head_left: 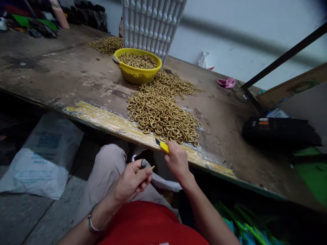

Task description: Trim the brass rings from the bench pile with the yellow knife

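Note:
My left hand (135, 177) is above my lap, its fingers pinched on a small gold-coloured ring (152, 167). A grey wrap (145, 163) covers one of its fingertips. My right hand (178, 160) is closed around a yellow utility knife (164, 147), whose dark blade points up and left. The knife is beside the near edge of a large pile of gold-coloured rings (163, 112) on the table. Behind that pile, a yellow basin (139, 75) holds many more of these rings.
The wooden table (76, 71) has a taped front edge (109, 120). A ridged translucent panel (150, 23) stands behind the basin, near a second ring heap (106, 45). A black bag (281, 132) lies at right, with a pink item (227, 82) farther back. A white sack (42, 156) is at lower left.

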Tool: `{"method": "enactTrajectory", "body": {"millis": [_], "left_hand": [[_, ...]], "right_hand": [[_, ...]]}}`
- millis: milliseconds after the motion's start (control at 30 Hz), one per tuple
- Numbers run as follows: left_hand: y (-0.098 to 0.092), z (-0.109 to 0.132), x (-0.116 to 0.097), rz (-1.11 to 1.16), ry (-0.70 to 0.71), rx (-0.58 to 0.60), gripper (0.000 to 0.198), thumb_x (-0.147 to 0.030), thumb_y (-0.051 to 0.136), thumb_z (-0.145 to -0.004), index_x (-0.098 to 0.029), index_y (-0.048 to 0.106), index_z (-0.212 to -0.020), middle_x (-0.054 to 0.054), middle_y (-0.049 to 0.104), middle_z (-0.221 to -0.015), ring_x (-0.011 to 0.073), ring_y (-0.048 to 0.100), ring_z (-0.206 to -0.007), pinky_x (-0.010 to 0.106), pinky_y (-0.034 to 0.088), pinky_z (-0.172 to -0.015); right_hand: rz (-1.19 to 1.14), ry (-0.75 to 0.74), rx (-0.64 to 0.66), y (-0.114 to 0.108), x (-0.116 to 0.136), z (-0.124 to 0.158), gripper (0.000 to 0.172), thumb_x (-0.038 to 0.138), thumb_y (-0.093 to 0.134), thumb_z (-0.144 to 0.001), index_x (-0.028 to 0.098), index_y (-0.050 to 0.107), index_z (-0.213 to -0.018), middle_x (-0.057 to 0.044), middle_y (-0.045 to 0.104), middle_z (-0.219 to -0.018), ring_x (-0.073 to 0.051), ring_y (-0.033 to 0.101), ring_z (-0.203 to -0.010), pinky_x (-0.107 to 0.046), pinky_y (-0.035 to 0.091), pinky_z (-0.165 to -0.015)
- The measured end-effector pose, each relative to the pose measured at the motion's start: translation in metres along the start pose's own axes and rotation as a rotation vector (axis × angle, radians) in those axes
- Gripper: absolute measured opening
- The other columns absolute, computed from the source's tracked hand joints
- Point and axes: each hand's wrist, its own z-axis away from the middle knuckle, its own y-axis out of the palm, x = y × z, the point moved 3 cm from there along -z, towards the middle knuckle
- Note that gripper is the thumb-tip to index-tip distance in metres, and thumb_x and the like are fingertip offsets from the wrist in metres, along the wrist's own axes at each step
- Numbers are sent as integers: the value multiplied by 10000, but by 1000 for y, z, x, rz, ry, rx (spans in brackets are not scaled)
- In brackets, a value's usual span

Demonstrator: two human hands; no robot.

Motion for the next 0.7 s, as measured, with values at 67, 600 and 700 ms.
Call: {"method": "enactTrajectory", "body": {"millis": [67,600,700], "left_hand": [[-5,-7,6,102,1,-44,349,-460,673,-806,-181,470,-758,-48,509,-598,34,324,-418,133,210,-340],[-26,-25,3,377,-34,-99,217,-309,701,-814,-139,609,-913,21,647,-745,41,489,-461,103,278,-325],[-21,-16,-1,365,-21,-43,233,-296,711,-809,-121,637,-944,41,663,-792,32,488,-460,102,269,-326]], "right_hand": [[50,23,-24,7,4,-14,189,84,517,-818,171,611,-956,-62,637,-924,-183,586,-788,-274,330,-652],[-1374,248,294,10,35,2,266,418,609,-842,170,577,-751,64,431,-536,-63,329,-453,-198,261,-441],[-1543,329,315,19,45,15,283,455,632,-829,181,565,-812,80,425,-515,-54,307,-410,-182,250,-395]]}}
